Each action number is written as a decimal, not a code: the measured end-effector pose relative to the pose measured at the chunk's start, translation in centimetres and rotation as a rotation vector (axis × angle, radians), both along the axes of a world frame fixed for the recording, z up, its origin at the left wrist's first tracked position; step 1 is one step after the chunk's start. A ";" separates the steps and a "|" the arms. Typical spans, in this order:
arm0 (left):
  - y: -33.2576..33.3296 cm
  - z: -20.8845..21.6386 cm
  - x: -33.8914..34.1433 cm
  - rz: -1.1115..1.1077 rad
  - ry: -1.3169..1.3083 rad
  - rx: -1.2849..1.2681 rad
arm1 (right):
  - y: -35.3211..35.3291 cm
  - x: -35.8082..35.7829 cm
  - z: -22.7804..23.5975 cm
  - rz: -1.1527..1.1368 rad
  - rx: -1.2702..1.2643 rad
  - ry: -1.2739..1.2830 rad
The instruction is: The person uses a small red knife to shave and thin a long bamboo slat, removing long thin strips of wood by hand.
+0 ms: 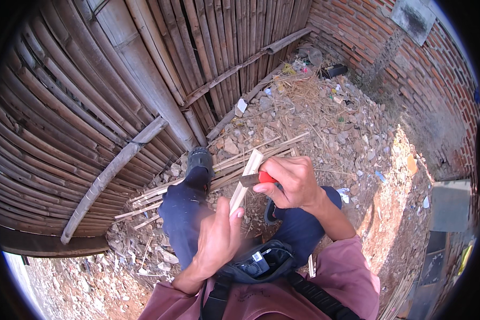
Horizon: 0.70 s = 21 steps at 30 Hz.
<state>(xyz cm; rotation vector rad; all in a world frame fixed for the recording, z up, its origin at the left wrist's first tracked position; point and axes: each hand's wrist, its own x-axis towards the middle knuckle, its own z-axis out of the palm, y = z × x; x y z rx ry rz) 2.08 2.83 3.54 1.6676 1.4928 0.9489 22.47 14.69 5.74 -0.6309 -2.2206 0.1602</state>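
Observation:
My left hand [218,234] is closed around the lower end of a pale split bamboo strip [253,160], which slants up and away from me. In my right hand [292,182] is a knife [248,180] with a red handle and a short, wide blade. The blade lies across the strip, touching it partway along its upper half. Both hands are held above my bent legs. Below and beyond them, several long bamboo strips [293,140] lie on the rubble, partly hidden by my leg and hands.
A bamboo-slat wall [64,96] rises on the left, with a slanting pole [112,173] against it. At the back right stands a brick wall [368,45]. Rubble and litter [346,128] cover the ground. An open black bag [272,258] rests at my waist.

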 end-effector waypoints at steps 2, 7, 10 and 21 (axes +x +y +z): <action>0.0 -0.1 0.1 0.006 0.004 0.005 | 0.0 0.1 0.2 -0.019 0.012 -0.027; 0.1 -0.9 0.2 0.036 0.039 0.037 | -0.4 -0.1 0.3 -0.085 0.001 -0.053; 0.1 -1.3 0.2 0.055 0.061 0.058 | -0.5 -0.1 0.2 -0.119 -0.003 -0.068; 0.1 -1.7 -0.1 0.078 0.110 -0.015 | -0.1 -0.5 -0.8 -0.195 0.031 -0.103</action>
